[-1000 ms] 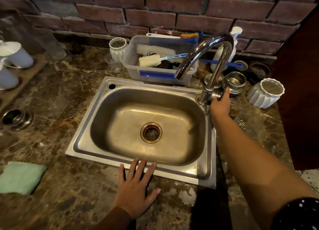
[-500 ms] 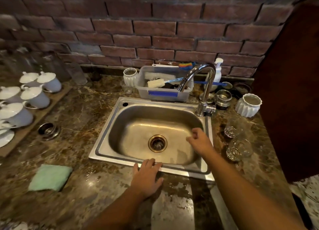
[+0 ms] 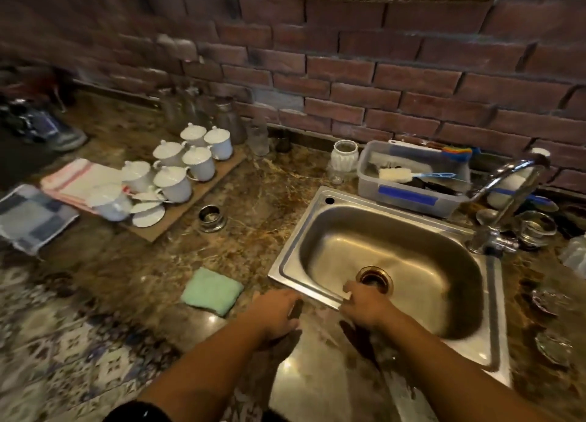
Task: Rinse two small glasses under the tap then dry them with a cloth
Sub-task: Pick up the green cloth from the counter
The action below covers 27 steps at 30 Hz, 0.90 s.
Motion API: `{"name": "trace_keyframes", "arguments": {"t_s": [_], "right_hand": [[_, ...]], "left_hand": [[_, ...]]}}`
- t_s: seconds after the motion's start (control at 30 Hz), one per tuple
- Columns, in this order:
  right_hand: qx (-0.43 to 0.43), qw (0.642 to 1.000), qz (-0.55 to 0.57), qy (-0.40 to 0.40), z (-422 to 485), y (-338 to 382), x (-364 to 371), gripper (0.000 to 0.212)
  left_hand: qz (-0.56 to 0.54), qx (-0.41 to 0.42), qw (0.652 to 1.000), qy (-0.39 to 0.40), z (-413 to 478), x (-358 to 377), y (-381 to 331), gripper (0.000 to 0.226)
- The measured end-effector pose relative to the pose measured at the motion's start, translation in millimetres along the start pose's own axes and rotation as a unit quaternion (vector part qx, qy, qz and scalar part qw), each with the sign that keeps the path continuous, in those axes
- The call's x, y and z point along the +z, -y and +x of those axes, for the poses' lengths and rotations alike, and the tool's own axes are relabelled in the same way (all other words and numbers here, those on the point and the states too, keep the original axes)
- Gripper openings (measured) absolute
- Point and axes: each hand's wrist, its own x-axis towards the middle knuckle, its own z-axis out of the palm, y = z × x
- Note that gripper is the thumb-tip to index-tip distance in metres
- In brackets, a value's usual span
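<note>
Two small clear glasses (image 3: 546,301) (image 3: 553,347) stand on the marble counter right of the steel sink (image 3: 290,263), blurred. The chrome tap (image 3: 507,190) arches over the sink's back right corner; no water runs. A folded green cloth (image 3: 211,290) lies on the counter left of the sink's front corner. My left hand (image 3: 277,310) hovers at the counter just right of the cloth, fingers loosely bent, holding nothing. My right hand (image 3: 364,304) is over the sink's front rim near the drain (image 3: 375,277), also holding nothing.
A plastic tub (image 3: 409,196) with brushes sits behind the sink, a white ribbed cup (image 3: 344,157) beside it. White lidded cups (image 3: 187,168) stand on a board at the left, with folded towels (image 3: 35,214) further left. A metal cup (image 3: 537,228) is by the tap.
My right hand left the tap handle and came back to the sink's front rim. My left hand slid left off the rim toward the cloth. The view swung left.
</note>
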Motion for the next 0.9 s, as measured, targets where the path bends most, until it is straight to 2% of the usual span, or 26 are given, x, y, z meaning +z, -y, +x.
{"name": "trace_keyframes", "arguments": {"t_s": [0.07,0.27,0.43,0.6,0.77,0.9], "right_hand": [[-0.027,0.999,-0.034,0.005,14.0,32.6,13.2,0.043],[-0.071,0.996,-0.054,0.013,48.6,113.4,54.9,0.036],[-0.089,0.995,-0.043,0.009,72.4,159.8,88.3,0.026],[-0.075,0.997,-0.021,-0.029,91.2,191.4,117.8,0.041],[-0.044,0.997,-0.038,-0.057,104.2,213.2,133.5,0.041],[-0.019,0.998,-0.023,-0.048,114.5,215.8,138.4,0.038]], "left_hand": [[0.006,-0.019,1.0,-0.012,-9.1,-2.1,36.6,0.066],[0.007,-0.06,0.997,-0.053,-22.5,3.3,134.6,0.055],[0.0,-0.032,0.998,-0.063,-21.2,14.3,194.5,0.057],[0.002,-0.006,0.998,-0.069,-11.9,15.7,217.9,0.05],[0.037,0.036,0.994,-0.098,-0.6,12.0,227.8,0.05],[0.031,0.028,0.998,-0.046,14.6,-7.4,227.7,0.041]]}}
